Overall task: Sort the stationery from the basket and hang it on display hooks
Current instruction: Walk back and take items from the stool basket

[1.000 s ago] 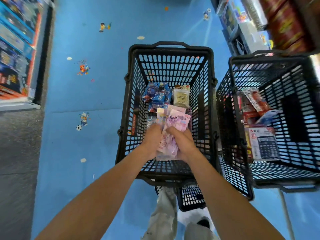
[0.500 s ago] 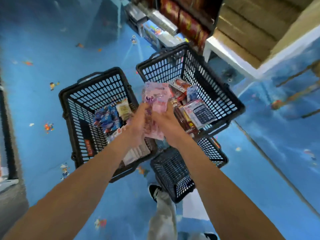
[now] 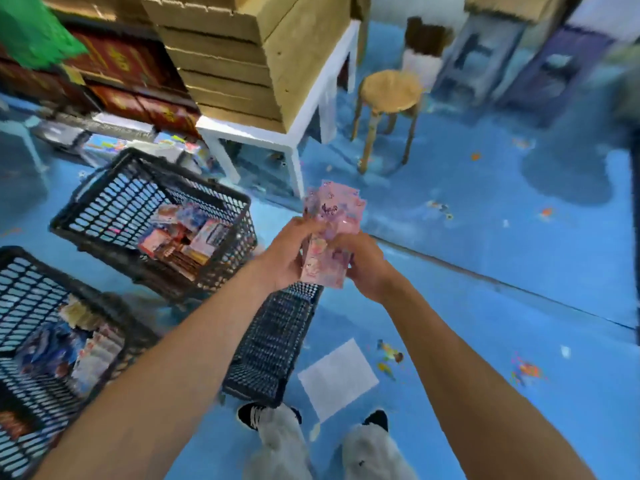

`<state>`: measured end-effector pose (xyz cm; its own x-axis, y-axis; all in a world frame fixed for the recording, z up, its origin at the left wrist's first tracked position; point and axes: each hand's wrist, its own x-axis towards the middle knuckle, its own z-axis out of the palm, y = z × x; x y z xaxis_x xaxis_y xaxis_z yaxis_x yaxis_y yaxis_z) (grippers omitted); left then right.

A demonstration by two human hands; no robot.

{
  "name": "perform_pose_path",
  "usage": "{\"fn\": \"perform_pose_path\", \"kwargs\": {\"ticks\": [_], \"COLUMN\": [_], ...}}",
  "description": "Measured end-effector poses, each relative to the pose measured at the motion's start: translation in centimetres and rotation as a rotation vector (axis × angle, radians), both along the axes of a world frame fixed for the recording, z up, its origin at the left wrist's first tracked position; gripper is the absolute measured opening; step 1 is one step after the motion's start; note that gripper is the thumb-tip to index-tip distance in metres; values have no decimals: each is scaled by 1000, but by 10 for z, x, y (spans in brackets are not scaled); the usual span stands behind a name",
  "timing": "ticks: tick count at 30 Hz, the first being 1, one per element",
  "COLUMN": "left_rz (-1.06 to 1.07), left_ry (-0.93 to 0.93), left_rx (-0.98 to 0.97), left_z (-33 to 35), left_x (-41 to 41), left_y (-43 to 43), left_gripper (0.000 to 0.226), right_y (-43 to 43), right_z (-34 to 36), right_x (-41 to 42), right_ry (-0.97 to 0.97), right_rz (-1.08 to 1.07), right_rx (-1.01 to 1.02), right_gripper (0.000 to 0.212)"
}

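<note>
both hands (image 3: 289, 252) grip pink packets (image 3: 330, 233) above floor

A white table (image 3: 249, 135) stands on the blue floor (image 3: 485, 289). Brown boxes (image 3: 225, 46) are piled on the table. A round wooden stool (image 3: 389, 88) stands just right of it. Red boxes (image 3: 121, 60) sit to its left.

The blue floor (image 3: 485, 323), printed with small cartoon figures, carries two large black mesh baskets at the left, the nearer basket (image 3: 31, 292) and the farther basket (image 3: 114, 209), each holding packaged goods. A smaller black basket (image 3: 273, 348) stands just beside a white paper sheet (image 3: 337, 377). A white table (image 3: 249, 135) and a round wooden stool (image 3: 389, 90) stand farther off.
</note>
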<state>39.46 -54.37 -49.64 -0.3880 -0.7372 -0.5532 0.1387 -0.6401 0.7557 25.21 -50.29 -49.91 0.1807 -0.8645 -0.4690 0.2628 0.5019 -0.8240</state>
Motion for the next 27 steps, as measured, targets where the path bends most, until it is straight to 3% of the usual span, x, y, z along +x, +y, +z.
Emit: {"fn": "perform_pose_path", "kwargs": {"ticks": [5, 9, 12, 14, 15, 17, 21, 24, 27], "left_rz": [-254, -493, -643, -749, -808, -912, -1096, -1194, -1310], "left_ry": [-51, -10, 14, 25, 29, 25, 112, 202, 265], "left_rx": [71, 143, 133, 112, 100, 72, -3, -38, -58], "left_z": [5, 8, 15, 20, 22, 28, 42, 68, 97], "left_x": [-156, -257, -323, -364, -385, -427, -517, -586, -648], "left_y": [25, 49, 65, 72, 74, 78, 74, 70, 61], "left_gripper": [58, 37, 47, 52, 48, 38, 56, 75, 73], "right_y": [54, 94, 123, 137, 143, 154, 169, 170, 163], "right_z": [17, 27, 36, 40, 42, 44, 60, 82, 113], "right_x": [-128, -215, -270, -303, -318, -350, -413, -459, -499], "right_ry": [-73, -37, -46, -59, -60, -33, 25, 102, 148], "right_rz": [-211, -458, -633, -751, -814, -962, -1220, -1399, -1537], "right_rx": [-13, -9, 27, 28, 14, -2, 4, -11, -111], "right_gripper": [26, 31, 29, 49, 56, 50, 35, 47, 36]}}
